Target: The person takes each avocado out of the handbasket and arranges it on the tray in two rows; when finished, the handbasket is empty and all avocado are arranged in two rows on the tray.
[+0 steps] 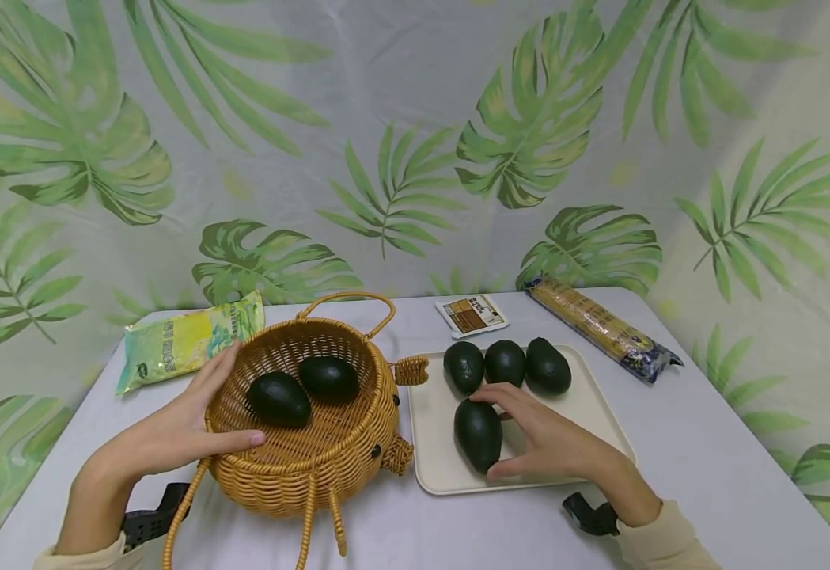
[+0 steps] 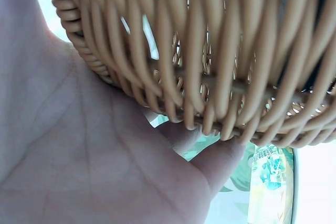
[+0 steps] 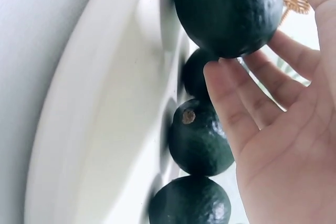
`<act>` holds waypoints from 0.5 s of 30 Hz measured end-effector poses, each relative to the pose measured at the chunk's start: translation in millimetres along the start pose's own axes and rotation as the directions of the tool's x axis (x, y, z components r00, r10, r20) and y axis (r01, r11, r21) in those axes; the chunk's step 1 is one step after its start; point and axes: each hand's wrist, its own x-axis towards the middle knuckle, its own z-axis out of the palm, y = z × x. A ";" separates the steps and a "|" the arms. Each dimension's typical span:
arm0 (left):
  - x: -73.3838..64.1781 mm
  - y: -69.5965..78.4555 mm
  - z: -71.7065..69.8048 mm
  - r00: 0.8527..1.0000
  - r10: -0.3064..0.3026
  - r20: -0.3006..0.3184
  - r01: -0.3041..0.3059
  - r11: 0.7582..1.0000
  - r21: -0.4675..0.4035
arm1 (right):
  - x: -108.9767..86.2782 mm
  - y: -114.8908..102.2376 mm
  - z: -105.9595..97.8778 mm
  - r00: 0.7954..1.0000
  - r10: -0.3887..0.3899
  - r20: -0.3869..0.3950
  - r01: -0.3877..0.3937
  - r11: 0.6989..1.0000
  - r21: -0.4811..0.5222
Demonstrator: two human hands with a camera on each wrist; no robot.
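Observation:
In the head view my left hand (image 1: 180, 423) holds the left side of a wicker basket (image 1: 301, 475), its thumb over the front rim. The left wrist view has the palm (image 2: 100, 156) up against the weave. Inside the basket lie two dark green avocados, a left avocado (image 1: 278, 399) and a right avocado (image 1: 328, 378). My right hand (image 1: 546, 439) grips another avocado (image 1: 477, 435) between thumb and fingers, over the front left of a cream tray (image 1: 528, 471). Behind it on the tray stands a row of three avocados (image 1: 505, 362). In the right wrist view the gripped avocado (image 3: 228, 9) is close up.
A green and yellow packet (image 1: 194, 340) lies behind the basket at the left. Beyond the tray are a small brown and white packet (image 1: 471, 314) and a long pack of noodles (image 1: 600, 324). Basket handles (image 1: 346, 297) stick out at the back and front. A leaf-printed cloth hangs behind the table.

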 end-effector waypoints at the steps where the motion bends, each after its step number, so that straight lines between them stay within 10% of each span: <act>1: -0.3 0.2 -0.1 1.000 0.000 -0.001 0.000 1.000 -0.001 | -0.3 -0.4 -0.1 1.000 0.005 -0.001 -0.005 1.000 -0.004; 15: -0.6 0.8 -0.8 1.000 -0.002 0.002 0.002 1.000 -0.004 | -0.9 -1.8 -3.1 1.000 -0.018 -0.025 0.017 0.999 -0.037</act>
